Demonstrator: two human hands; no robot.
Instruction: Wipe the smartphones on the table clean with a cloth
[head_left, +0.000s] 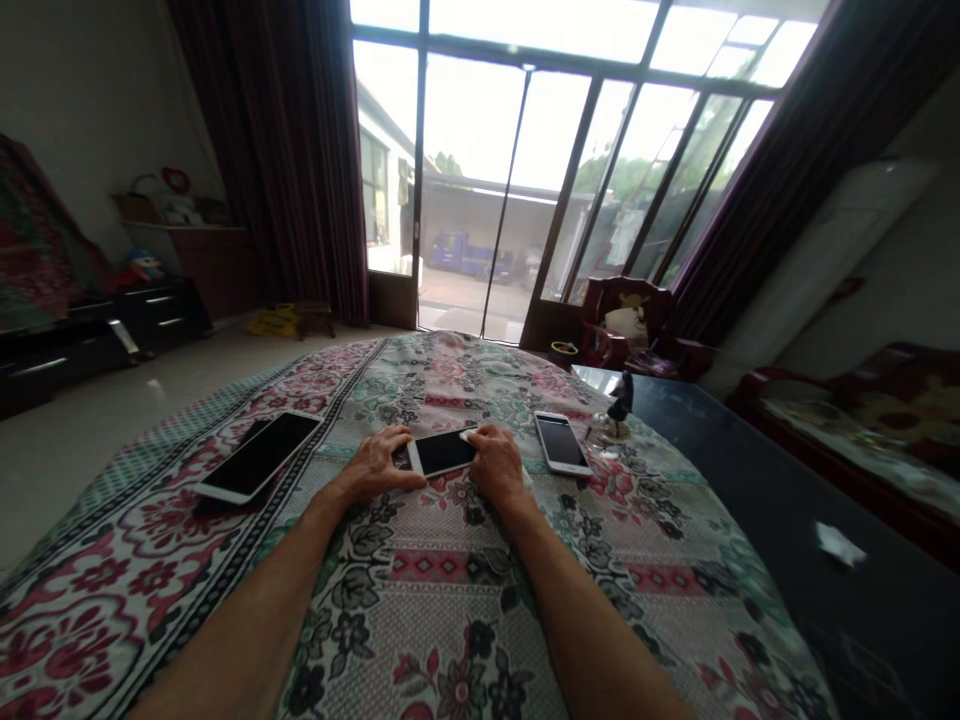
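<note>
A white smartphone with a dark screen [445, 453] lies sideways on the patterned tablecloth in front of me. My left hand [376, 463] grips its left end, thumb on the near edge and fingers on the far edge. My right hand [496, 462] is closed over the phone's right end. A bit of white tissue or cloth [468, 435] shows at its fingertips, and more white peeks out beside the palm. Most of that white piece is hidden under the hand.
Left on the table is a white tablet [262, 457], resting on something dark. To the right lie another smartphone [562, 443] and a small dark figurine [621, 402] on a clear base. A dark table [735, 450] adjoins at right, with a crumpled white tissue [840, 544] on it.
</note>
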